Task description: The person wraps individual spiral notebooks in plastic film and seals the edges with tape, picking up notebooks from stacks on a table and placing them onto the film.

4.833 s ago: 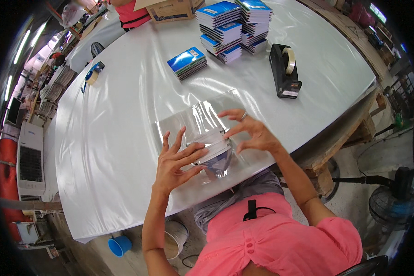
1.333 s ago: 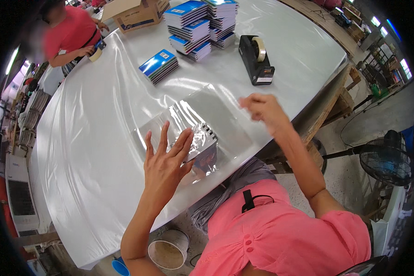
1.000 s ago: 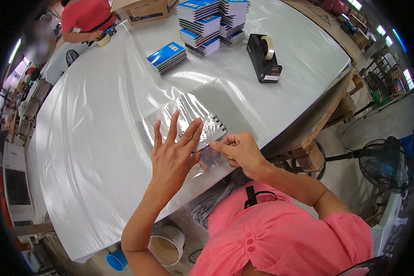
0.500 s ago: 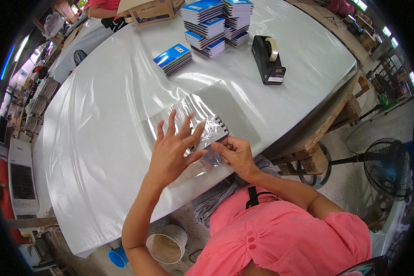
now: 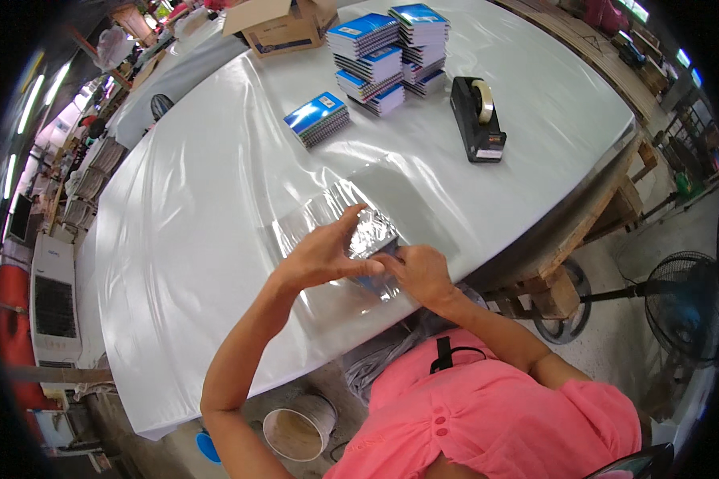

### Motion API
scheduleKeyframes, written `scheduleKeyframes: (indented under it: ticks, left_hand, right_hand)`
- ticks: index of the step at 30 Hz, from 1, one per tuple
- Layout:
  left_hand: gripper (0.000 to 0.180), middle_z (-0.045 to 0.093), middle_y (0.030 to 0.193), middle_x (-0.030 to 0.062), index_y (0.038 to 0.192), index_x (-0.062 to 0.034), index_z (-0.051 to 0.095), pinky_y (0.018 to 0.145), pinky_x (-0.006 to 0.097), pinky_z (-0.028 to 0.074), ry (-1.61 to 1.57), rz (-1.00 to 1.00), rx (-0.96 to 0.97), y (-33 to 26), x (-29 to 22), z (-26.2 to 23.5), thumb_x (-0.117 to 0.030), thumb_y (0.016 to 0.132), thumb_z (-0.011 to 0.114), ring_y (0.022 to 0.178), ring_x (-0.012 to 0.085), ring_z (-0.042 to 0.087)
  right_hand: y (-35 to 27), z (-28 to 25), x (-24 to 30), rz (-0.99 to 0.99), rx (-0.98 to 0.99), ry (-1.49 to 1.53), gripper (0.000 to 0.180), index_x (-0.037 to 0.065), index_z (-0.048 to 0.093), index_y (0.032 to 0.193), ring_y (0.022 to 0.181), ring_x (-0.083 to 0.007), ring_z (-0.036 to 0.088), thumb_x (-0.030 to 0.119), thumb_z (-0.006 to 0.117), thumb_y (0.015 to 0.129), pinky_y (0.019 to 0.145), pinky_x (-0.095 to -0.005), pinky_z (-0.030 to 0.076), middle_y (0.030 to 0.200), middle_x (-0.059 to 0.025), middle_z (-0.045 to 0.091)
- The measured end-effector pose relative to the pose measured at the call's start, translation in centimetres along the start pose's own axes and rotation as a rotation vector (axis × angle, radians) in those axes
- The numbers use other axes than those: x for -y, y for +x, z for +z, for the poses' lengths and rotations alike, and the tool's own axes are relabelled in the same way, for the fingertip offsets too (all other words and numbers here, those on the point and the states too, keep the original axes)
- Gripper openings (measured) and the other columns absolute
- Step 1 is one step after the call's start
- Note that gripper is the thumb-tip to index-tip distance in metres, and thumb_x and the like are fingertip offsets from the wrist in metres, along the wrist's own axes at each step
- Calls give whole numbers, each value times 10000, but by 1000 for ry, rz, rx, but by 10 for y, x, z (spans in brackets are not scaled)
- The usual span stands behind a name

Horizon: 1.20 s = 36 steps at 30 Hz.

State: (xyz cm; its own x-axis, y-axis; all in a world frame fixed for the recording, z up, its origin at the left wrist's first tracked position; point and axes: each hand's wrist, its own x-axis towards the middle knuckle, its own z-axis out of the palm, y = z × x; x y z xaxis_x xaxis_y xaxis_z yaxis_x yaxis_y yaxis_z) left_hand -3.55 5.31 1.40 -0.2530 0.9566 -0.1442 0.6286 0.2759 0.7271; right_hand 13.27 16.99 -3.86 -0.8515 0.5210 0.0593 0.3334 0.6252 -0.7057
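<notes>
Fingers, left hand [image 5: 323, 251]: forefinger and thumb stood apart, the forefinger reaching over the film-covered block [image 5: 373, 231], the thumb along its near side, its tip meeting the right hand; whether they gripped or only pressed, I could not tell.
Fingers, right hand [image 5: 425, 275]: curled inward, thumb and forefinger drawn together at the block's near right corner; whether film was caught between them was hidden.
Block: lay on the clear film [image 5: 422, 209] near the table's [image 5: 192, 239] close edge, just beyond the meeting thumbs.
Axis: the near edge slanted away from the person toward the right; the left hand covered the left end, so the long axis could not be read.
Nearer hand: neither, as both touched it, left across the left part, right at the near corner.
Beyond: a tape dispenser [image 5: 475, 120] stood far right, well apart from both hands.
</notes>
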Motion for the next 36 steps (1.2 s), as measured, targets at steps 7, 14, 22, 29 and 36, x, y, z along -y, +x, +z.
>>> scheduleKeyframes:
  ticks: [7,14,22,29,36]
  left_hand:
    - [1016,589,1202,253,1457,-12,238,843,423,494,180,-163,-9,-6,-32,-2,-321,650,773,1000,401,619]
    - [1057,373,1446,184,1454,9,227,1059,431,397,774,136,-354,-34,-2,-19,-175,599,821,1324,378,381]
    - [753,426,1427,104,1413,-85,409,1125,449,313,1395,120,-523,-34,144,-138,-53,698,643,1327,313,394]
    - [822,336,1503,32,1461,-144,328,1145,522,248,1301,-123,-482,-42,235,-152,-214,754,743,1427,282,237]
    - [751,208,1572,76,1506,-185,251,1121,592,185,948,-233,-817,-18,214,-88,-322,879,641,1458,309,138]
  right_hand:
    - [16,-1,-23,-111,167,0,450,53,722,734,648,-346,651,484,643,834,630,-430,495,668,-170,651]
    - [22,-17,-47,-227,454,121,345,43,668,786,615,-312,604,385,700,821,584,-398,436,640,-137,618]
    - [14,5,-53,-389,440,8,275,56,642,840,751,-348,633,330,653,854,667,-437,484,765,-132,655]
    - [4,0,-55,-403,444,-40,217,66,651,879,791,-347,626,282,644,861,712,-429,487,813,-142,654]
    - [106,-5,-63,-407,147,243,261,26,652,1023,942,-260,631,183,696,818,833,-364,479,980,-141,660]
